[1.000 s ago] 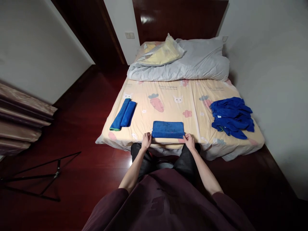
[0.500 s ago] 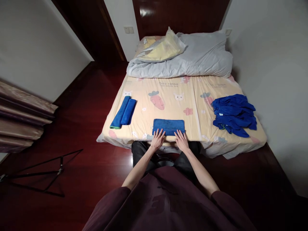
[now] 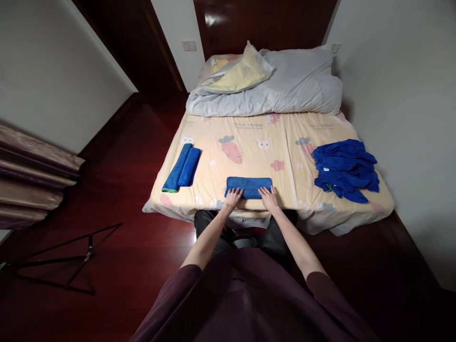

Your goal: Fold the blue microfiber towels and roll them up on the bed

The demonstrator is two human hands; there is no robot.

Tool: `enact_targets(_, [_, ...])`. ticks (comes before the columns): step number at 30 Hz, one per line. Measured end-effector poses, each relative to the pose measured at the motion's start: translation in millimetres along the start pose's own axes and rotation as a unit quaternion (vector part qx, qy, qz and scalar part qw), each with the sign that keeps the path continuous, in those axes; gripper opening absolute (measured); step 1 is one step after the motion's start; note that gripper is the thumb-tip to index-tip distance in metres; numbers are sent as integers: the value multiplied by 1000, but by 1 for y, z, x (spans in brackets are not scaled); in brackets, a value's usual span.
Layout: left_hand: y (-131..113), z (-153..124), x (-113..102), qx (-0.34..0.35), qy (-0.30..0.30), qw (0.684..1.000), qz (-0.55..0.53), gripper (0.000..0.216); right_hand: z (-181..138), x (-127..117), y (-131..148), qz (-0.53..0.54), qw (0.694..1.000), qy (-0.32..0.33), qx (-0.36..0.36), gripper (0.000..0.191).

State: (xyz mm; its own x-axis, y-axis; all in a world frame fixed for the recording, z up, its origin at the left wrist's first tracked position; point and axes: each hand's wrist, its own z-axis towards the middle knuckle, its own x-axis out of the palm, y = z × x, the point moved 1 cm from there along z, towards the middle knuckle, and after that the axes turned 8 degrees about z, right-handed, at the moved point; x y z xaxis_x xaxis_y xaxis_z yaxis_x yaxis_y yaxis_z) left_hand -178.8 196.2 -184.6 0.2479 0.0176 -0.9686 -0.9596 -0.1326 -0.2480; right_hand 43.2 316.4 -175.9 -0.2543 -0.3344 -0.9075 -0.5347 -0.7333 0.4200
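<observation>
A blue towel (image 3: 249, 184), rolled or folded into a narrow strip, lies across the near edge of the bed (image 3: 249, 156). My left hand (image 3: 233, 196) rests on its near left part, fingers spread over the cloth. My right hand (image 3: 268, 197) presses its near right part the same way. Both hands lie flat and hold nothing. Two rolled blue towels (image 3: 182, 167) lie side by side at the bed's left. A loose heap of blue towels (image 3: 345, 170) sits at the bed's right.
A grey duvet (image 3: 285, 90) and a yellow pillow (image 3: 238, 76) are bunched at the head of the bed. Dark red wood floor (image 3: 117, 190) surrounds the bed. A black folding stand (image 3: 60, 261) lies on the floor at left. White walls stand on both sides.
My hands left the towel's two near corners and now lie flat on top of it. The towel looks narrower front to back than before.
</observation>
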Motion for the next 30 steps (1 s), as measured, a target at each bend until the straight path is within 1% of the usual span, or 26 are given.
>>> enact_targets(2, [4, 3, -6, 12, 10, 1000, -5, 57, 6, -7, -3, 8, 1000, 23, -11, 72])
enact_targets(4, [9, 3, -13, 24, 21, 999, -7, 55, 8, -13, -8, 17, 999, 49, -15, 71])
enact_targets(7, [22, -5, -22, 34, 52, 998, -6, 51, 6, -22, -19, 35, 997, 71, 1, 60])
enact_targets(9, [32, -13, -28, 31, 66, 997, -11, 49, 2, -26, -28, 60, 995, 72, 20, 54])
enact_targets(12, [47, -24, -32, 0, 58, 997, -57, 43, -3, -30, -40, 112, 991, 48, 56, 42])
enact_targets(14, [53, -27, -32, -35, 41, 991, -121, 36, -4, -30, -44, 146, 986, 20, 76, 34])
enact_targets(16, [55, -26, -30, -78, 13, 979, -187, 30, -3, -28, -46, 179, 979, -12, 94, 28])
enact_targets(18, [55, -24, -27, -122, -27, 965, -231, 28, -1, -25, -46, 215, 968, -55, 114, 26])
enact_targets(20, [53, -22, -24, -156, -64, 954, -250, 26, 0, -22, -45, 246, 955, -99, 131, 28])
enact_targets(22, [53, -21, -20, -178, -82, 947, -255, 24, 0, -18, -45, 257, 946, -132, 147, 32])
enact_targets(25, [56, -21, -16, -205, -78, 941, -259, 24, -4, -13, -47, 251, 940, -153, 171, 37])
enact_targets(27, [57, -23, -15, -217, -59, 942, -249, 26, -7, -10, -47, 243, 940, -155, 185, 40])
enact_targets(30, [57, -24, -15, -232, -22, 951, -203, 29, -10, -8, -47, 235, 939, -152, 201, 44])
